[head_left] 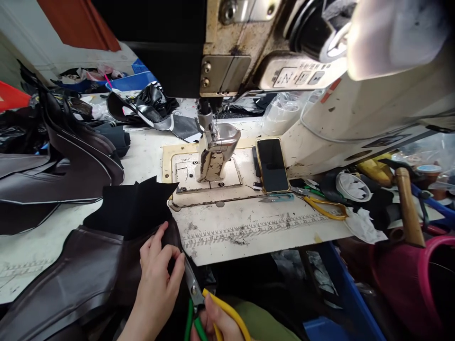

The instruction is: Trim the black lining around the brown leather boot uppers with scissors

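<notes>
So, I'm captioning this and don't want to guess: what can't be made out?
Head view: tips of the metal scissors with green and yellow handles, hidden by left hand or brown leather piece.
Head view: part of right hand, cut off by bottom edge.
Head view: right side of magenta plastic bucket, cut off by right edge.

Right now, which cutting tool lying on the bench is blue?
The small snips on the near side of the phone; the scissors to their right have yellow handles.
</notes>
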Demonstrator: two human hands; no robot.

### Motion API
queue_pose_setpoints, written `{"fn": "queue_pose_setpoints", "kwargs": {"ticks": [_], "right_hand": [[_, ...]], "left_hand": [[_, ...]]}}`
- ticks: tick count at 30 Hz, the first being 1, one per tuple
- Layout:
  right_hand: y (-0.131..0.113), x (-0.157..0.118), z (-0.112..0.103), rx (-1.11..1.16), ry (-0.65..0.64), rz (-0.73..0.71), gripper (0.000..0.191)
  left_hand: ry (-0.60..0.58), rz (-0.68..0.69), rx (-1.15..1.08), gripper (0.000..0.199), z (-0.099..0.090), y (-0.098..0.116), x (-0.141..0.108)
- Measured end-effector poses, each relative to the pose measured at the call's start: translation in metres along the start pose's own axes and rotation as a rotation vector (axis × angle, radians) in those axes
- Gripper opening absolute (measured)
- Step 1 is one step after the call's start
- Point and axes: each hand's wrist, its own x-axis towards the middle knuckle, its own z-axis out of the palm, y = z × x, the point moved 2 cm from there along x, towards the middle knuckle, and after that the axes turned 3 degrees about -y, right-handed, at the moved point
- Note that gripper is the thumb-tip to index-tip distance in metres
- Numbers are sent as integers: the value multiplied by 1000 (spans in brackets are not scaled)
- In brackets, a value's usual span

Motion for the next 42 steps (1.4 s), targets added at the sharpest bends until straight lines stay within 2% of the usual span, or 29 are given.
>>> {"fn": "queue_pose_setpoints", "kwargs": {"ticks": [4, 8, 14, 18, 22, 25, 27, 31, 36, 42], "right_hand": [[-9, 3, 9, -19, -23, -24, 94], [-15, 11, 8, 5, -26, -46, 91], [-7, 17, 3, 51, -45, -24, 90], [-8, 26, 10, 108, -65, -89, 90], [-14, 37, 24, 271, -170, -92, 86], [-20, 38, 28, 300, -232, -80, 84], [-22, 35, 28, 279, -231, -95, 82], [-21, 27, 21, 232, -130, -160, 82], [-14, 23, 18, 233, -56, -202, 81], [-35, 31, 31, 308, -195, -193, 77]], "left_hand": [[-27, -29, -49, 21, 0, 1, 1], [-37, -49, -91, 23, 0, 1, 1], [-88, -7, -158, 23, -6, -2, -2], [-126, -2, -179, 23, -8, -4, -5], [-190, -40, -248, 26, -11, -3, -5], [-287, -113, -318, 26, -18, 0, -3], [-351, -157, -351, 25, -24, 1, -2], [-435, -178, -392, 22, -29, 2, -4], [-479, -168, -403, 18, -29, 4, -9], [-535, -170, -415, 17, -34, 4, -7]]}}
